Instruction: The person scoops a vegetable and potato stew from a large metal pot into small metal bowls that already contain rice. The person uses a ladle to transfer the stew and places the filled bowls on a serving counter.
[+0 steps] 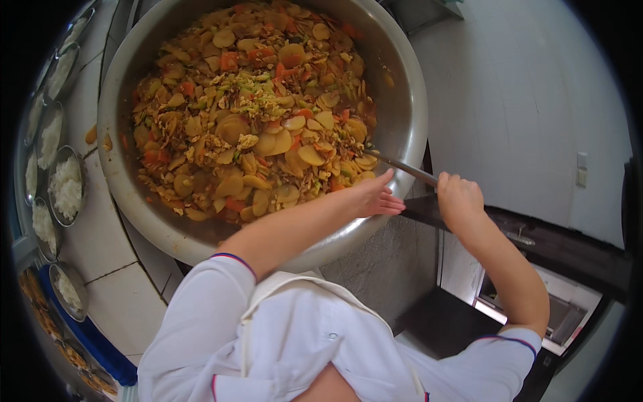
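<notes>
A large round metal pan (pixel 413 95) with a wide rim holds a cooked mix of sliced potatoes (pixel 231 128), carrot pieces and what looks like scrambled egg. My right hand (pixel 458 198), beyond the pan's right rim, is closed around the metal handle (pixel 409 169) of a long utensil. Its far end is hidden in the food, so its kind cannot be told. My left hand (pixel 379 197) is over the lower right rim, just below the handle, with fingers apart and nothing in it. Whether it touches the rim or handle is unclear.
Several metal bowls of white rice (pixel 66 191) stand on the tiled counter (pixel 118 301) at left. A blue cloth (pixel 108 352) and a tray of browned food (pixel 75 359) are at the lower left. A white wall (pixel 507 100) rises at right, above a dark ledge (pixel 567 248).
</notes>
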The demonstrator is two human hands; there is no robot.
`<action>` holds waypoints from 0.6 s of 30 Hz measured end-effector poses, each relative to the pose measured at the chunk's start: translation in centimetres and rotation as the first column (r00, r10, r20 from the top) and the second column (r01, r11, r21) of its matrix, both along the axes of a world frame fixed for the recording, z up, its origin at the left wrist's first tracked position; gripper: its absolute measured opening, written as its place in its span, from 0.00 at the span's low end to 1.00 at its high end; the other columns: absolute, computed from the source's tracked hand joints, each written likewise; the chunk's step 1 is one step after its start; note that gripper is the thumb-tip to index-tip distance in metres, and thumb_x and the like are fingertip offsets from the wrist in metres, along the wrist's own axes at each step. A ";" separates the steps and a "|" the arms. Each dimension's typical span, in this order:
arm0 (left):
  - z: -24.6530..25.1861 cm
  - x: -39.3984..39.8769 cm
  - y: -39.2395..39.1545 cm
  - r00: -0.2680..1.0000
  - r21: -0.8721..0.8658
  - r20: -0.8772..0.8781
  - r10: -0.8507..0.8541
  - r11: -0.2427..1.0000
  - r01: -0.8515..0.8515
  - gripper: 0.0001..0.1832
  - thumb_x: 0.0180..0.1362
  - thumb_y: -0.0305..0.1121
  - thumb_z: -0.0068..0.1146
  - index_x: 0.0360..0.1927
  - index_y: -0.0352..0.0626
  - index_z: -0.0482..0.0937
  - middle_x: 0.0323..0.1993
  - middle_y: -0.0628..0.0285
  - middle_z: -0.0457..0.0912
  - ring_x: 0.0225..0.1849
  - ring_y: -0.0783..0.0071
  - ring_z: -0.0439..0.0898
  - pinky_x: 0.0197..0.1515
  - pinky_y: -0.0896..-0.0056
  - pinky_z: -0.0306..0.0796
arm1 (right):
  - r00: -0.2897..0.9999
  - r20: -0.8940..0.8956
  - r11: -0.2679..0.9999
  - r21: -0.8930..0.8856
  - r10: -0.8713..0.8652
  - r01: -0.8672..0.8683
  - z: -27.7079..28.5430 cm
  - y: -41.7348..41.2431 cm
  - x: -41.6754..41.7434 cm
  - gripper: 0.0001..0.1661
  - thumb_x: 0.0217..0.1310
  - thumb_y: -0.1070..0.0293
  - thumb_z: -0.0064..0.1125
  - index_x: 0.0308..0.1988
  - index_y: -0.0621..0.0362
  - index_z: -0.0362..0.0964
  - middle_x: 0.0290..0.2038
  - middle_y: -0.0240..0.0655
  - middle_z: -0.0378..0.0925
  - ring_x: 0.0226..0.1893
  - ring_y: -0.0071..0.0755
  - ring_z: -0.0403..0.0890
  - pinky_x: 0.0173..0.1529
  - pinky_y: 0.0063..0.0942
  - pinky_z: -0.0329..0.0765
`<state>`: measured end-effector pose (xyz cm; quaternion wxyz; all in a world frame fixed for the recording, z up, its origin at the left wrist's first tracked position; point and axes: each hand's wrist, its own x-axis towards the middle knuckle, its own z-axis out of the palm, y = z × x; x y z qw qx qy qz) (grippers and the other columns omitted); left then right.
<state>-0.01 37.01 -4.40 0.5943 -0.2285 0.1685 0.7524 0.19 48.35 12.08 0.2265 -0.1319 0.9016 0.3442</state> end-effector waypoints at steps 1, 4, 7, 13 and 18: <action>0.3 -0.9 1.8 0.992 0.011 0.108 0.067 0.998 -0.068 0.36 0.62 0.53 0.37 0.55 0.24 0.52 0.44 0.40 0.69 0.47 0.52 0.74 0.51 0.57 0.70 | 1.000 -0.026 1.000 0.021 0.000 0.001 -0.1 -0.2 -0.4 0.05 0.48 0.73 0.54 0.29 0.59 0.66 0.25 0.43 0.77 0.27 0.45 0.81 0.31 0.34 0.77; -1.1 -3.6 6.3 0.718 -0.079 0.554 0.421 0.885 -0.458 0.27 0.63 0.48 0.37 0.45 0.26 0.61 0.31 0.46 0.71 0.35 0.55 0.76 0.39 0.60 0.75 | 0.982 0.120 0.987 -0.051 -0.147 0.154 -0.2 0.7 -0.7 0.08 0.51 0.67 0.53 0.29 0.60 0.68 0.22 0.43 0.77 0.26 0.45 0.80 0.32 0.37 0.77; -3.8 -4.5 9.0 0.661 -0.364 0.514 0.547 0.837 -0.410 0.14 0.59 0.38 0.36 0.30 0.35 0.62 0.18 0.53 0.65 0.20 0.62 0.67 0.24 0.65 0.67 | 0.959 0.140 0.957 -0.123 -0.246 0.263 -2.7 2.9 1.1 0.14 0.55 0.61 0.54 0.31 0.61 0.66 0.23 0.46 0.76 0.27 0.49 0.79 0.34 0.42 0.75; -6.0 -6.9 7.4 0.635 -0.592 0.383 0.672 0.705 -0.390 0.12 0.60 0.34 0.34 0.22 0.42 0.60 0.10 0.63 0.57 0.08 0.73 0.55 0.10 0.74 0.55 | 0.968 0.086 0.922 -0.296 -0.236 0.251 -5.3 2.3 1.1 0.14 0.56 0.60 0.53 0.30 0.60 0.65 0.24 0.45 0.76 0.25 0.49 0.79 0.31 0.41 0.76; -1.8 -6.8 5.5 0.581 -0.546 0.309 0.753 0.641 -0.540 0.12 0.61 0.30 0.33 0.21 0.43 0.56 0.12 0.68 0.52 0.09 0.80 0.49 0.10 0.79 0.50 | 0.986 -0.031 0.934 -0.326 -0.163 0.144 -4.0 1.8 1.7 0.14 0.56 0.59 0.53 0.29 0.59 0.65 0.24 0.42 0.75 0.24 0.46 0.79 0.28 0.38 0.76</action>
